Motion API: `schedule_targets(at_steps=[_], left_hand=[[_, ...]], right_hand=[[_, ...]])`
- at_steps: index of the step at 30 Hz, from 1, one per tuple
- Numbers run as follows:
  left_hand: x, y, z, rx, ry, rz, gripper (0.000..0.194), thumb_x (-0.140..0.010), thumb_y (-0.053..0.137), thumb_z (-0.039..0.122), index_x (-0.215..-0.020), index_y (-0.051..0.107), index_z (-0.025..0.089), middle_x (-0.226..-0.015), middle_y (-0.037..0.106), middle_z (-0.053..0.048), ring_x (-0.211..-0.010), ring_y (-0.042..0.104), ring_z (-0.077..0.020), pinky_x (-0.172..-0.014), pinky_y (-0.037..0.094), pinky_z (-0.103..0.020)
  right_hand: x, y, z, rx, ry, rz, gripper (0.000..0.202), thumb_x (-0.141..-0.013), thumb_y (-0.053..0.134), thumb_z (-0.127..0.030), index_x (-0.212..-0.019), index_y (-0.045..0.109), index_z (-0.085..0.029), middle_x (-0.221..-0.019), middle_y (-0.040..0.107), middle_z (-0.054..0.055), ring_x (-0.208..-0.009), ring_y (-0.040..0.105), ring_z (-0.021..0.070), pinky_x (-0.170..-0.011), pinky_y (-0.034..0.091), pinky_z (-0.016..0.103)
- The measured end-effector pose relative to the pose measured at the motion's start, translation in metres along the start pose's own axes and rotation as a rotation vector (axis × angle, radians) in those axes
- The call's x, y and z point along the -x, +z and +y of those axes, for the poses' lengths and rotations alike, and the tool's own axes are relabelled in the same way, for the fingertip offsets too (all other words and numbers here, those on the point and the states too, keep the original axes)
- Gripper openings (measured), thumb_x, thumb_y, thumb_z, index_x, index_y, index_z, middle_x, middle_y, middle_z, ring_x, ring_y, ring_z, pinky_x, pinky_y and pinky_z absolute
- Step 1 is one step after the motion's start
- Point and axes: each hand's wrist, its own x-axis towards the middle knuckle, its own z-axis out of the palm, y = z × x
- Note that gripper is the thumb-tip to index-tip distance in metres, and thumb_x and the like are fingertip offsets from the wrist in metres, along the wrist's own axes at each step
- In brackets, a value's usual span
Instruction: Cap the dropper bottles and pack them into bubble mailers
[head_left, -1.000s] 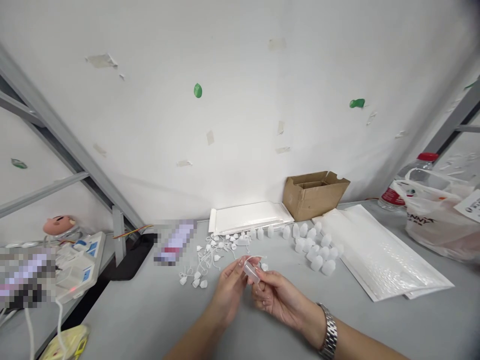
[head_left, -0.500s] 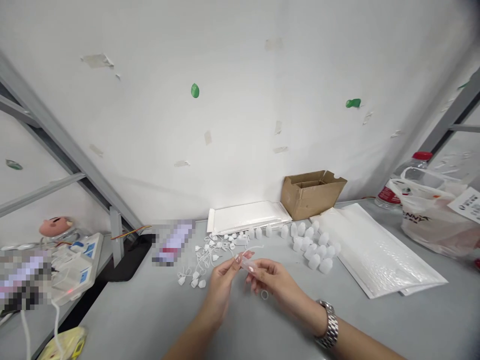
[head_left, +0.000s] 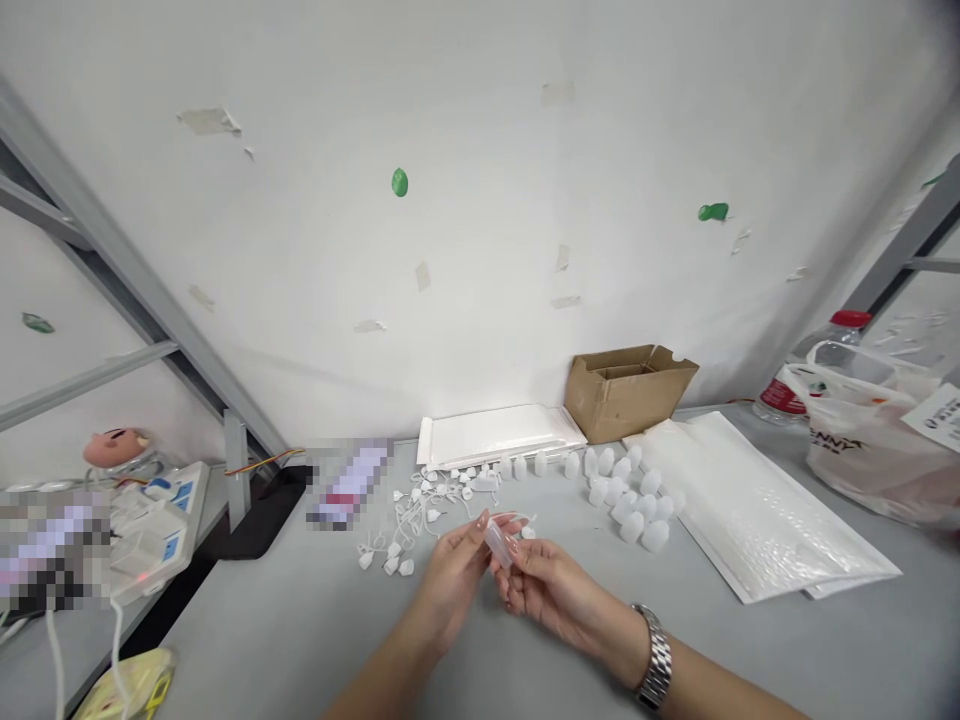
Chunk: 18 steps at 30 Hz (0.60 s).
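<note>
Head view: a tube (head_left: 499, 543), slanted lengthwise leftward toward the tabletop's (head_left: 300, 640) back edge, is finger-pinched by left hand (head_left: 454, 562) and right hand (head_left: 553, 590).

Both arms reach in from the bottom edge, the left arm (head_left: 386, 660) slanting up to the right and the right arm (head_left: 720, 680) up to the left, so that the two hands meet close together in front of the body. The left hand (head_left: 454, 565) has its thumb raised and its fingers bent in a pinch. The right hand (head_left: 551, 590) lies lower, thumb pointing left toward the other hand, remaining fingers curled beneath it.
</note>
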Motion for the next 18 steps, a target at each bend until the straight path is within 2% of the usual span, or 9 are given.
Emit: schedule_targets(at_steps=[5, 8, 10, 12, 15, 18], left_hand=[[-0.001, 0.002, 0.000, -0.096, 0.027, -0.009, 0.037, -0.074, 0.062, 0.045, -0.091, 0.072, 0.014, -0.105, 0.070, -0.015, -0.111, 0.056, -0.0295, -0.096, 0.039, -0.040], [-0.005, -0.012, 0.014, -0.303, 0.106, -0.019, 0.037, -0.078, 0.057, 0.044, -0.099, 0.069, 0.016, -0.109, 0.068, -0.013, -0.110, 0.056, -0.0268, -0.096, 0.039, -0.038], [-0.010, -0.030, 0.026, -0.562, 0.217, 0.078, 0.039, -0.078, 0.054, 0.043, -0.108, 0.064, 0.020, -0.110, 0.067, -0.010, -0.106, 0.058, -0.0253, -0.091, 0.042, -0.038], [-0.015, -0.051, 0.035, -1.005, 0.347, 0.278, 0.036, -0.077, 0.054, 0.039, -0.108, 0.062, 0.023, -0.103, 0.067, -0.007, -0.098, 0.059, -0.0236, -0.087, 0.044, -0.037], [-0.022, -0.076, 0.035, -1.159, 0.360, 0.385, 0.031, -0.068, 0.060, 0.032, -0.098, 0.066, 0.024, -0.093, 0.063, -0.006, -0.098, 0.054, -0.0284, -0.089, 0.039, -0.045], [-0.027, -0.086, 0.024, -1.197, 0.363, 0.379, 0.023, -0.067, 0.058, 0.026, -0.088, 0.068, 0.025, -0.086, 0.060, -0.005, -0.095, 0.052, -0.0285, -0.086, 0.039, -0.044]], right_hand=[[0.001, 0.001, -0.001, 0.028, -0.040, 0.017, 0.030, -0.070, 0.074, -0.036, -0.068, 0.067, -0.007, -0.061, 0.063, 0.006, -0.052, 0.053, 0.0079, -0.053, 0.039, 0.021], [0.002, 0.000, -0.009, 0.050, -0.052, 0.031, 0.026, -0.071, 0.074, -0.033, -0.072, 0.069, -0.007, -0.066, 0.065, 0.005, -0.054, 0.054, 0.0075, -0.056, 0.040, 0.020], [0.002, -0.002, -0.017, 0.072, -0.072, 0.052, 0.025, -0.073, 0.072, -0.033, -0.077, 0.070, -0.008, -0.067, 0.064, 0.004, -0.056, 0.054, 0.0072, -0.057, 0.040, 0.020], [0.003, -0.005, -0.023, 0.100, -0.105, 0.088, 0.027, -0.074, 0.071, -0.035, -0.080, 0.071, -0.009, -0.068, 0.064, 0.004, -0.057, 0.054, 0.0073, -0.058, 0.041, 0.020], [0.003, -0.008, -0.028, 0.131, -0.132, 0.135, 0.029, -0.072, 0.072, -0.037, -0.080, 0.071, -0.010, -0.068, 0.063, 0.004, -0.057, 0.053, 0.0080, -0.058, 0.041, 0.020], [0.002, -0.009, -0.027, 0.150, -0.128, 0.148, 0.029, -0.072, 0.072, -0.038, -0.081, 0.071, -0.010, -0.069, 0.063, 0.004, -0.058, 0.053, 0.0090, -0.059, 0.041, 0.022]])
